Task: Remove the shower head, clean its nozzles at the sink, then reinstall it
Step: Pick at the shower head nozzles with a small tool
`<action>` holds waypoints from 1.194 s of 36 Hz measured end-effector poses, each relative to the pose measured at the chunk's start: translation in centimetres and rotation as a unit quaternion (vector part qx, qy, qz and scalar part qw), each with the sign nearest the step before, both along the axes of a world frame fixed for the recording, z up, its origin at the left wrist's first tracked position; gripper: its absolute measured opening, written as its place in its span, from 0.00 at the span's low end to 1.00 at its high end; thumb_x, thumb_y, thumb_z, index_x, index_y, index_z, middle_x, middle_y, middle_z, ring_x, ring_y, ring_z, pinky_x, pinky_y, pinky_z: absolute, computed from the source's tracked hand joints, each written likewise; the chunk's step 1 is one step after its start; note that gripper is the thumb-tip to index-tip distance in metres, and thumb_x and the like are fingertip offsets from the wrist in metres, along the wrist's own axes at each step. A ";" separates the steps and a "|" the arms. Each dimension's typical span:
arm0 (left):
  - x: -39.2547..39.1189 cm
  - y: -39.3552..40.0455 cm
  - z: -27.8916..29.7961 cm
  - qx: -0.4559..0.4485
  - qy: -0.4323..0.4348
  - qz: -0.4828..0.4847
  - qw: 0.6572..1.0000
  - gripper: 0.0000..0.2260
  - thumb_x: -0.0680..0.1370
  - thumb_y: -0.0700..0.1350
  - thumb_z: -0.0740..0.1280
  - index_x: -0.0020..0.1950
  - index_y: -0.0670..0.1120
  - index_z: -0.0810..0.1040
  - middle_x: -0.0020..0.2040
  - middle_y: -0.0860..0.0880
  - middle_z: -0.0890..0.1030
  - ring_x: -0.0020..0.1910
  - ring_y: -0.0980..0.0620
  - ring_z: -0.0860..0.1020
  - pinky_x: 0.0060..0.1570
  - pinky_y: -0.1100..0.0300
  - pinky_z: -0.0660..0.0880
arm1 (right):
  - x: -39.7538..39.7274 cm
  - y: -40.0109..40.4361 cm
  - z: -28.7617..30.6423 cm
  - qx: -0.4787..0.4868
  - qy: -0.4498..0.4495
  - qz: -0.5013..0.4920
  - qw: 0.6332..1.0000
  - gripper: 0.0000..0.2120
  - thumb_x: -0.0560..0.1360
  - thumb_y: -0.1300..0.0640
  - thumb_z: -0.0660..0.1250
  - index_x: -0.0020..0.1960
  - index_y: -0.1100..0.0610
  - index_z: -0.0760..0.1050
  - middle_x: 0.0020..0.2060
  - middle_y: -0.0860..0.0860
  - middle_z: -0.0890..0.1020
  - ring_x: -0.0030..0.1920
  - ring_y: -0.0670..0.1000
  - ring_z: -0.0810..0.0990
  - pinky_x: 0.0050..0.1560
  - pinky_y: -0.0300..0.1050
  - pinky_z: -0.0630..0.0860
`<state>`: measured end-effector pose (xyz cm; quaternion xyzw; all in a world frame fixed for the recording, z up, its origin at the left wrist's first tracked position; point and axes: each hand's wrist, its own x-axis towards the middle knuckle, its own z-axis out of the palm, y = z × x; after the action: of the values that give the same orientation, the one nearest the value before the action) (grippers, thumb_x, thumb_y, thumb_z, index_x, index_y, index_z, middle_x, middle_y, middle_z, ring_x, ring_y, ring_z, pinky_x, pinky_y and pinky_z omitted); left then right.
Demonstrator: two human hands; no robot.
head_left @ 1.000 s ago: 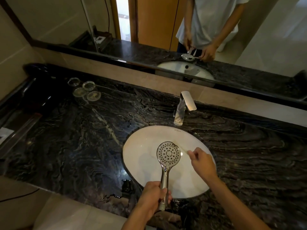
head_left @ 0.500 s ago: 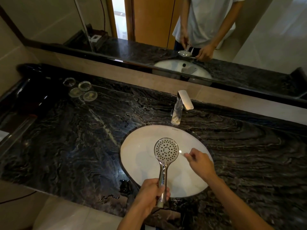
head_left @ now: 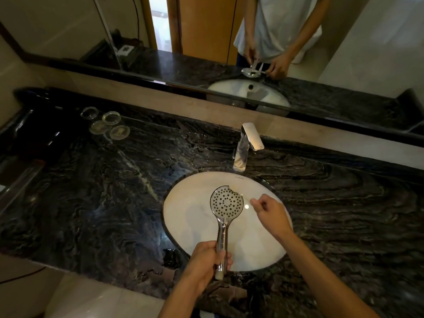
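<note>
Cleaning step: left hand [head_left: 206, 260] fingers clamped on shower head [head_left: 226, 204] handle over sink [head_left: 183, 216]; right hand [head_left: 270, 212] fingers pinched together (something thin, unclear). Next: probe nozzles precisely.

L hand [head_left: 206, 258] grips shower head [head_left: 226, 204] handle over sink [head_left: 190, 216]; R hand [head_left: 269, 211] pinched just beside nozzle face.

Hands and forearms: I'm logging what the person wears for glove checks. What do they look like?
Both are bare: no gloves, rings, watch or bands show on the left hand or the right hand. Both forearms are uncovered up to the bottom edge of the picture, with no sleeve in sight. The mirror shows a light short-sleeved shirt above them.
</note>
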<state>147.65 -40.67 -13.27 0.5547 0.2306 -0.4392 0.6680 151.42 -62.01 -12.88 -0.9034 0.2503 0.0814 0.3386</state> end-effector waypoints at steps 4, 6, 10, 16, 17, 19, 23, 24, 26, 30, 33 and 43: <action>0.2 0.0 0.1 0.006 0.007 0.007 1.000 0.09 0.78 0.26 0.58 0.47 0.31 0.77 0.36 0.38 0.81 0.37 0.43 0.79 0.45 0.49 0.77 | -2.3 0.5 -1.6 0.043 0.019 0.034 0.998 0.16 0.79 0.45 0.65 0.36 0.51 0.70 0.30 0.47 0.78 0.34 0.50 0.77 0.41 0.53 0.76; 0.3 0.2 0.0 0.009 0.016 0.013 1.000 0.08 0.78 0.26 0.58 0.48 0.31 0.77 0.36 0.38 0.81 0.36 0.43 0.79 0.45 0.48 0.77 | -3.8 1.1 -2.2 0.039 0.055 0.091 0.994 0.15 0.79 0.44 0.65 0.36 0.48 0.69 0.31 0.46 0.78 0.35 0.48 0.78 0.42 0.51 0.76; 0.2 0.3 -0.3 0.008 0.026 0.012 1.000 0.07 0.78 0.27 0.59 0.47 0.31 0.77 0.36 0.38 0.81 0.35 0.43 0.80 0.44 0.49 0.77 | -4.3 1.1 -2.6 0.001 0.055 0.095 0.994 0.15 0.80 0.43 0.64 0.36 0.47 0.67 0.32 0.45 0.78 0.38 0.49 0.79 0.41 0.50 0.74; 0.2 0.1 0.2 -0.002 0.012 0.004 1.000 0.09 0.78 0.26 0.58 0.46 0.33 0.77 0.36 0.39 0.81 0.37 0.43 0.79 0.46 0.49 0.76 | -0.8 -0.3 -1.3 -0.033 -0.002 -0.001 0.999 0.16 0.80 0.43 0.62 0.39 0.51 0.71 0.32 0.49 0.79 0.37 0.52 0.78 0.41 0.51 0.76; 0.2 0.0 0.3 -0.002 0.011 0.003 1.000 0.09 0.78 0.26 0.58 0.46 0.33 0.77 0.36 0.39 0.80 0.37 0.43 0.79 0.45 0.49 0.76 | -0.4 -0.6 -1.2 -0.030 -0.007 -0.013 0.999 0.16 0.80 0.43 0.62 0.39 0.51 0.71 0.32 0.48 0.79 0.37 0.52 0.79 0.42 0.52 0.77; 0.3 0.0 0.3 0.001 0.009 0.004 1.000 0.08 0.78 0.26 0.58 0.46 0.32 0.77 0.36 0.39 0.81 0.37 0.43 0.79 0.44 0.49 0.77 | -0.3 -1.0 -1.1 -0.025 -0.007 -0.011 1.000 0.16 0.80 0.43 0.62 0.38 0.52 0.71 0.32 0.48 0.79 0.37 0.52 0.79 0.42 0.53 0.78; 0.6 0.1 0.2 0.009 0.013 0.008 1.000 0.07 0.79 0.27 0.59 0.48 0.31 0.77 0.36 0.38 0.81 0.37 0.42 0.79 0.43 0.49 0.78 | -2.2 -0.6 -2.0 0.008 0.012 0.019 1.000 0.17 0.79 0.45 0.65 0.36 0.51 0.69 0.30 0.49 0.78 0.36 0.53 0.78 0.40 0.54 0.76; 0.6 0.1 0.2 0.009 0.014 0.010 1.000 0.07 0.79 0.27 0.59 0.48 0.31 0.77 0.36 0.38 0.81 0.37 0.42 0.79 0.43 0.49 0.78 | -2.9 -0.3 -2.2 0.012 0.026 0.035 0.999 0.16 0.79 0.44 0.65 0.36 0.51 0.69 0.30 0.49 0.78 0.36 0.52 0.78 0.41 0.53 0.76; 0.6 0.2 0.1 0.009 0.019 0.016 1.000 0.07 0.79 0.27 0.59 0.49 0.30 0.77 0.37 0.38 0.81 0.36 0.42 0.79 0.43 0.49 0.78 | -4.1 0.2 -2.8 -0.002 0.063 0.089 0.994 0.15 0.79 0.43 0.64 0.39 0.50 0.70 0.33 0.48 0.80 0.38 0.51 0.79 0.41 0.50 0.74; 0.6 0.2 0.0 0.008 0.021 0.014 1.000 0.07 0.79 0.27 0.59 0.49 0.30 0.76 0.36 0.38 0.81 0.37 0.42 0.79 0.43 0.50 0.78 | -3.4 -0.1 -2.7 -0.025 0.060 0.091 0.994 0.14 0.79 0.43 0.64 0.38 0.48 0.69 0.34 0.48 0.81 0.40 0.51 0.80 0.42 0.49 0.75; 0.7 0.2 0.1 0.006 0.013 0.014 1.000 0.07 0.79 0.27 0.59 0.49 0.31 0.76 0.37 0.38 0.81 0.35 0.44 0.79 0.41 0.52 0.79 | -1.4 -0.8 -1.9 -0.035 0.033 0.044 0.998 0.15 0.79 0.43 0.63 0.38 0.48 0.70 0.33 0.48 0.80 0.39 0.52 0.79 0.43 0.50 0.76; 0.6 0.4 -0.1 0.005 0.018 0.011 1.000 0.07 0.80 0.27 0.58 0.50 0.30 0.76 0.37 0.38 0.80 0.36 0.43 0.78 0.43 0.51 0.78 | -3.1 0.1 -3.4 0.010 0.034 0.027 0.999 0.16 0.79 0.45 0.64 0.36 0.50 0.68 0.30 0.49 0.78 0.36 0.51 0.78 0.43 0.53 0.76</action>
<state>148.28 -40.31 -13.42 0.5476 0.2512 -0.4404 0.6656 148.33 -61.93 -16.26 -0.9031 0.2359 0.1240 0.3367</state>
